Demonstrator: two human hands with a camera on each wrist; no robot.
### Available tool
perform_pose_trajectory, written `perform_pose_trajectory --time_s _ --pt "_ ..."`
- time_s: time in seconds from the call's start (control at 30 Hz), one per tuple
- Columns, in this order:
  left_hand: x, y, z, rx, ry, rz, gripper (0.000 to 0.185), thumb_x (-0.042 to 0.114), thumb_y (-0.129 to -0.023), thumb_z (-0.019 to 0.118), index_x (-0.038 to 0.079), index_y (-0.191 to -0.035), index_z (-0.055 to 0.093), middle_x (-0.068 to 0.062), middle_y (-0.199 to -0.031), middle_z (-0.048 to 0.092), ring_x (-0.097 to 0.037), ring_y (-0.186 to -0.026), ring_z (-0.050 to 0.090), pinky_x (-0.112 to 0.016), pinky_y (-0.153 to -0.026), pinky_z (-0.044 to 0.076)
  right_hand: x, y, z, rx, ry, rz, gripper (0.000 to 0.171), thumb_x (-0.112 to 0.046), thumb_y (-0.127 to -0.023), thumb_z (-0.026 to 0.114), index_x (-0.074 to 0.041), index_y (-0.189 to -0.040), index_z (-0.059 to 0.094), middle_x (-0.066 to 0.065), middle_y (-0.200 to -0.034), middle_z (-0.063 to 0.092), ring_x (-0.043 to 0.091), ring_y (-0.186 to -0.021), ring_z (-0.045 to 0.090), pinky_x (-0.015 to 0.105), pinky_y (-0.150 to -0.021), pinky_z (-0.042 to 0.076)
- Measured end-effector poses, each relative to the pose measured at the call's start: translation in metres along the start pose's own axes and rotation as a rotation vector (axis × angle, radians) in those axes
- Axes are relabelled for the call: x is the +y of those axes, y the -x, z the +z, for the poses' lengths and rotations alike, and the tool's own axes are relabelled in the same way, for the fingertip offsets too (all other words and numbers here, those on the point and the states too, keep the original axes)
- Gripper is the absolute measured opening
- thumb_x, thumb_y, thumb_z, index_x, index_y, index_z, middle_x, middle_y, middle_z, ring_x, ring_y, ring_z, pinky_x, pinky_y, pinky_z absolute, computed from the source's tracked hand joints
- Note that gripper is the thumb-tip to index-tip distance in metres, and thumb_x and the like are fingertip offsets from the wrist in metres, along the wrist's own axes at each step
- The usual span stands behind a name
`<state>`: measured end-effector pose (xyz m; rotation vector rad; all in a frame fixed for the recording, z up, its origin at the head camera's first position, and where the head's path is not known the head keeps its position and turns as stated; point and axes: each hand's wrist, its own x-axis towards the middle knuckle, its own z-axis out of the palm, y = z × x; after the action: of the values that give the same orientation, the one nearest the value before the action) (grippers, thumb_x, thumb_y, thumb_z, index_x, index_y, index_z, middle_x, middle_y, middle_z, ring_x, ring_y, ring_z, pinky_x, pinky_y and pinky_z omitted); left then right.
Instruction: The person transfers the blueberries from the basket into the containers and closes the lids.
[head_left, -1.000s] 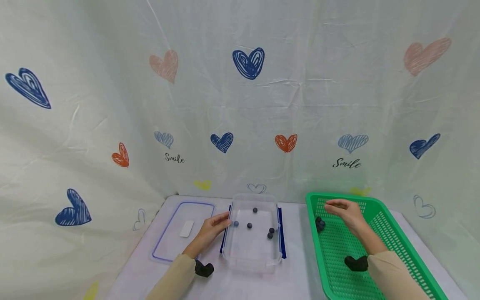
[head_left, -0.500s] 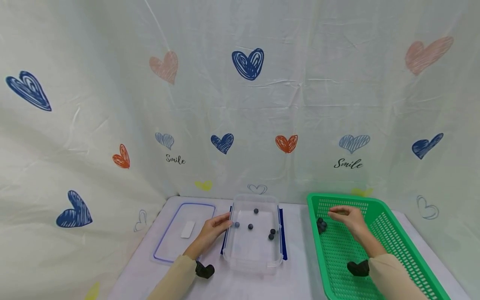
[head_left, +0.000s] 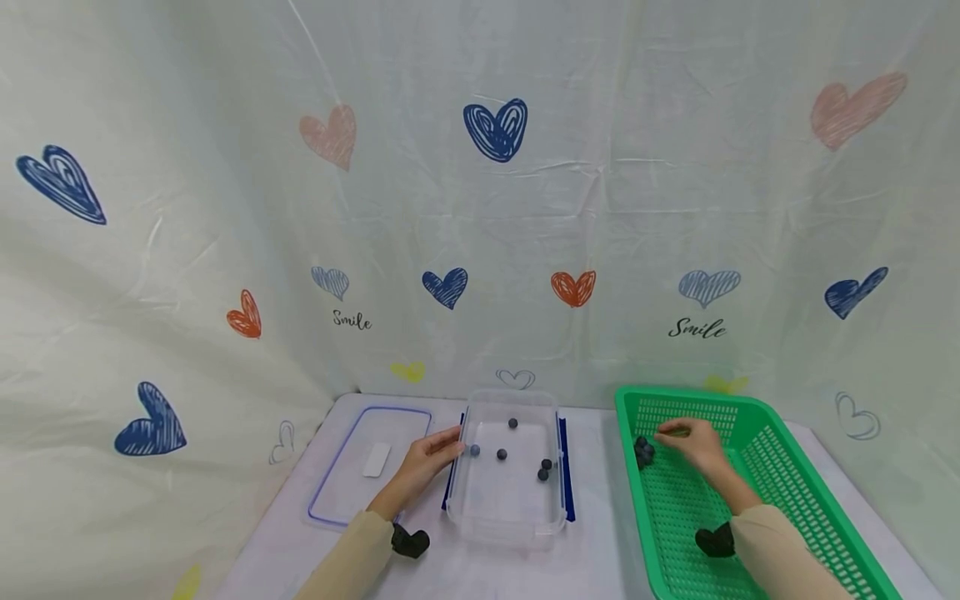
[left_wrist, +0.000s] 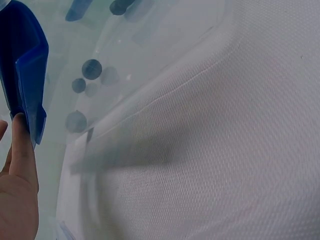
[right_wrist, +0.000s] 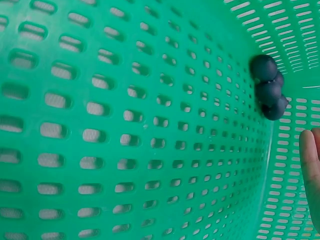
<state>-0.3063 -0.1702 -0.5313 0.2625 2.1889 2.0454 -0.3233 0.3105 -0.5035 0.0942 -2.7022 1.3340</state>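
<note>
Clear plastic tub (head_left: 510, 521) at centre of white counter (head_left: 592, 567), blue latches on both long sides; five dark blue balls (head_left: 502, 454) already lying inside, spread over far half; counted: one far, one at left wall, one mid, two touching at right. Green perforated basket (head_left: 787, 467) to right, holding small cluster of same dark balls (head_left: 643, 450) in far left corner; three plainly visible in wrist view (right_wrist: 268, 94), perhaps a fourth hidden behind. So more than half moved by this count, cluster left to go. Right hand (head_left: 693, 440) inside basket, just right of cluster, fingers (right_wrist: 314, 175) loosely extended toward it, pinching nothing visible. Left hand (head_left: 426, 462) resting on tub's left latch (left_wrist: 27, 75), fingers straight against it. One lid (head_left: 322, 500), blue-rimmed, flat on counter at far left.
</note>
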Motion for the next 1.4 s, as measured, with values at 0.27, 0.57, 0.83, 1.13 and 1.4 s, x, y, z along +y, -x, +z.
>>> perform_pose_trajectory --time_s 0.27,0.57,0.83,1.13,1.4 --pt "0.000 0.001 0.002 0.005 0.000 0.001 0.058 0.024 -0.097 0.068 -0.006 -0.143 0.048 -0.025 -0.145 0.049 -0.028 -0.130 0.051 -0.031 -0.105 0.046 0.003 -0.001 0.004 -0.010 0.041 -0.002 0.025 -0.009 -0.091 0.072 0.012 -0.106 0.068 0.025 -0.101 0.069 0.044 -0.098 0.063 0.050 -0.076 0.058" --pt "-0.001 0.001 0.001 -0.005 -0.008 0.012 0.060 0.025 -0.097 0.068 -0.006 -0.144 0.047 -0.026 -0.145 0.047 -0.031 -0.132 0.049 -0.033 -0.106 0.045 0.011 -0.004 0.010 -0.010 0.062 -0.011 0.022 -0.005 -0.089 0.072 0.013 -0.101 0.068 0.022 -0.093 0.070 0.043 -0.093 0.065 0.048 -0.073 0.058" --pt "0.002 0.001 0.003 0.003 0.002 -0.001 0.058 0.023 -0.097 0.068 -0.005 -0.144 0.048 -0.026 -0.146 0.047 -0.030 -0.131 0.050 -0.033 -0.106 0.045 0.015 -0.001 0.012 -0.049 0.014 -0.008 0.026 -0.003 -0.090 0.072 0.016 -0.107 0.066 0.024 -0.096 0.070 0.039 -0.091 0.066 0.045 -0.074 0.059" --pt "0.003 0.001 0.002 0.006 -0.017 0.009 0.057 0.024 -0.098 0.067 -0.005 -0.144 0.048 -0.026 -0.145 0.047 -0.030 -0.132 0.050 -0.034 -0.107 0.045 0.016 -0.001 0.016 -0.063 0.019 -0.022 0.023 -0.002 -0.091 0.070 0.015 -0.105 0.067 0.025 -0.097 0.069 0.040 -0.092 0.066 0.046 -0.074 0.059" --pt "0.000 0.001 0.000 -0.005 -0.013 0.008 0.062 0.028 -0.097 0.068 -0.005 -0.144 0.047 -0.027 -0.146 0.046 -0.030 -0.131 0.050 -0.033 -0.106 0.045 0.018 -0.002 0.022 -0.051 0.031 -0.052 0.016 0.001 -0.090 0.070 0.013 -0.099 0.069 0.021 -0.091 0.070 0.036 -0.086 0.067 0.044 -0.071 0.059"
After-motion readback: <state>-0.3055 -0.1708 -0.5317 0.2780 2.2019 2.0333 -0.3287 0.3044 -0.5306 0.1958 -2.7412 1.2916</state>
